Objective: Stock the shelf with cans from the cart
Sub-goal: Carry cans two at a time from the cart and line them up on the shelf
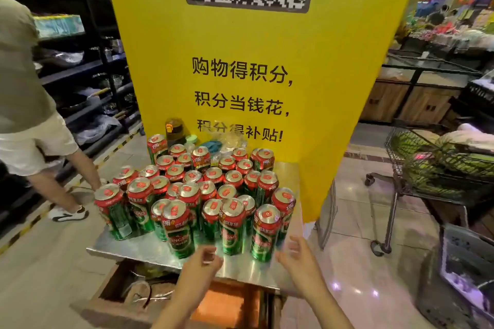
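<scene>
Both hands hover empty over the near edge of the metal desk (149, 248), fingers loosely curled and holding nothing: the left hand (204, 258) is just below the front can (179, 232), the right hand (295, 251) beside another front can (264, 232). The cans (211, 181) stand upright, packed close. Best to take the front ones first, one per hand, gripping mid-body and lifting straight up so neighbours do not topple. A cart (427, 165) stands well to the right.

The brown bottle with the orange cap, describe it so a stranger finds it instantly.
Start at the yellow pillar, then drop to the metal table against it. Behind the green cans, back left, stands the brown bottle, the only orange-capped container there.
</scene>
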`<state>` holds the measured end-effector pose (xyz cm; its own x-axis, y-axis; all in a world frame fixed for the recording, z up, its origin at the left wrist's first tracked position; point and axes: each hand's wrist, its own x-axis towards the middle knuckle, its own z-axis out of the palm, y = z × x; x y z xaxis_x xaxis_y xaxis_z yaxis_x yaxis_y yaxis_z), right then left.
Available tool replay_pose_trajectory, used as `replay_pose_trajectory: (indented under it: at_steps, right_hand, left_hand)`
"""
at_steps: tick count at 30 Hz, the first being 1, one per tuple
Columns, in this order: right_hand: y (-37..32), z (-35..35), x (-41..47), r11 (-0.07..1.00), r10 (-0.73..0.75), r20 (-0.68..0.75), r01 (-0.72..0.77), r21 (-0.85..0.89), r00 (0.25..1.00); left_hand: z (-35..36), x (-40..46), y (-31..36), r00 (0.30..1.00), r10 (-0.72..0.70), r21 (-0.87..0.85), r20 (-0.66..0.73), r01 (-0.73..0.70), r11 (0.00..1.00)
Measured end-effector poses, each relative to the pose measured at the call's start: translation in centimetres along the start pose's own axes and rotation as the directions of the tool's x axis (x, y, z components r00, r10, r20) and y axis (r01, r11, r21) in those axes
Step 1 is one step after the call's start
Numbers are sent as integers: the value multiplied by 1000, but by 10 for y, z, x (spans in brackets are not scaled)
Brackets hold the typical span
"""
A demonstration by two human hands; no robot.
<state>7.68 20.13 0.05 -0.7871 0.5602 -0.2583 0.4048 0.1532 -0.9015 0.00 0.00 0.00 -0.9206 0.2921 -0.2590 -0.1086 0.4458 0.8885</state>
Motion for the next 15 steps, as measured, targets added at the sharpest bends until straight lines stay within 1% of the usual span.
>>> replay_pose_trajectory:
  at_steps: [1,3,5,7,11,13,15]
  right_hand:
    - [-3,-3,10,998,-41,27,40,47,999]
    - [-6,-4,28,993,-97,106,88,83,990]
    - [0,3,43,994,-105,147,102,30,984]
    - [8,11,51,998,-66,132,64,16,989]
    - [12,19,59,997,-71,80,70,10,994]
    - [11,20,62,995,-92,51,94,-31,994]
    - [8,20,60,988,-121,38,124,-88,992]
  left_hand:
    - [10,7,8,999,23,-35,-47,-25,999]
    - [24,18,21,989,49,-47,-137,-56,997]
    - [34,23,35,978,63,-37,-197,-72,997]
    - [40,32,39,963,69,-43,-261,-83,996]
    - [46,47,45,918,170,-3,-359,-183,983]
    - [49,57,40,914,200,64,-352,-189,980]
    - [53,63,36,916,194,96,-352,-171,981]
